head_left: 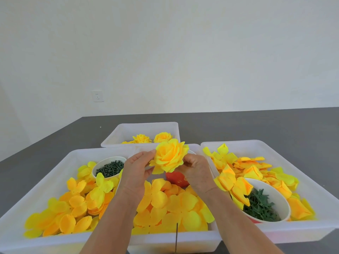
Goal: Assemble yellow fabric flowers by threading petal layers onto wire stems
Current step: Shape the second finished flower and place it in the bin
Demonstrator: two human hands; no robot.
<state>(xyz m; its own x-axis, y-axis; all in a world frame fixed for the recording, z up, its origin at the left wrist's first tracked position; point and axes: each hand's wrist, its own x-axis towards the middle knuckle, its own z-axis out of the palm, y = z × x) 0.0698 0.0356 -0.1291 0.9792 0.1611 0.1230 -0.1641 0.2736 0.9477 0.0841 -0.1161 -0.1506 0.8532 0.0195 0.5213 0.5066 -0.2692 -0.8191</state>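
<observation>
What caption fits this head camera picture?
Both hands, left and right, hold a yellow fabric flower above trays of petals.

A full yellow flower (169, 157) of layered fabric petals is held up above the tubs, its face tilted toward the viewer; loose yellow and orange petal layers (165, 204) lie heaped flat in the tubs below; a thin dark wire stem (176, 237) stands upright at the near edge.
</observation>
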